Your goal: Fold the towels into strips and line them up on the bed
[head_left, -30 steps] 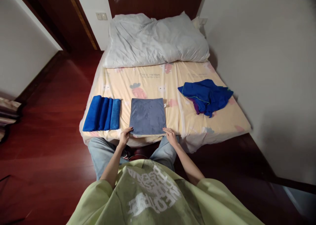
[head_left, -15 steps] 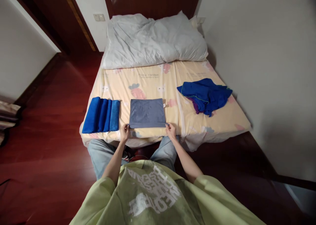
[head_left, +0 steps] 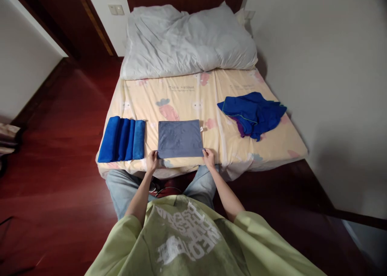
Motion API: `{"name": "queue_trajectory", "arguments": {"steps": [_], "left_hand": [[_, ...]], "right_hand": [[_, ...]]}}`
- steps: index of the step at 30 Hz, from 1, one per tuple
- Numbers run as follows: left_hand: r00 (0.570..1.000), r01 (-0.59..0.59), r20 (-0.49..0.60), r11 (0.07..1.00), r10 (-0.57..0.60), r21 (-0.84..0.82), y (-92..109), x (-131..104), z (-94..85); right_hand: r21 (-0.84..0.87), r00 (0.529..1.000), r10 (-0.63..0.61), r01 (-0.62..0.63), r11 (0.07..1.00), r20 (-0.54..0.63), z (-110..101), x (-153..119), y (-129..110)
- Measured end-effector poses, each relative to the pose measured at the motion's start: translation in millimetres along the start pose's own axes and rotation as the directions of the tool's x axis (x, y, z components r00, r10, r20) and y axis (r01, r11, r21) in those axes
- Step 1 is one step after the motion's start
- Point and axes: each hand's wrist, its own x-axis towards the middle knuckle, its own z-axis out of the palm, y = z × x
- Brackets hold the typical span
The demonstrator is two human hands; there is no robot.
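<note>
A grey towel (head_left: 180, 135) lies flat near the front edge of the bed, its near edge turned over in a narrow strip. My left hand (head_left: 151, 162) pinches the strip's left end, and my right hand (head_left: 209, 159) pinches its right end. A small white tag sticks out from the towel's right side. Left of it, several blue towels (head_left: 122, 139) lie folded or rolled, side by side. To the right rests a crumpled heap of blue cloths (head_left: 254, 113), with a bit of purple showing underneath.
The bed (head_left: 187, 100) has a yellow sheet with carrot and rabbit prints. A pale grey quilt or pillow (head_left: 190, 42) is bunched by the dark headboard. A wall (head_left: 326, 86) borders the right side; reddish wooden floor (head_left: 60, 147) lies to the left.
The turned-over strip along the towel's near edge looks a little wider, with both hands still pinching its ends. The camera view has shifted slightly.
</note>
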Motion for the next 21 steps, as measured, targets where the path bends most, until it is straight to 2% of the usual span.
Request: {"name": "queue_trajectory", "arguments": {"steps": [11, 21], "left_hand": [[1.000, 0.005, 0.025, 0.998, -0.007, 0.061, 8, 8, -4.9], [0.999, 0.023, 0.025, 0.993, -0.026, 0.112, 9, 9, -2.2]], "right_hand": [[-0.064, 0.998, 0.043, -0.046, 0.997, -0.034, 7, -1, 16], [-0.104, 0.998, 0.022, -0.029, 0.994, -0.064, 7, -4, 10]]}}
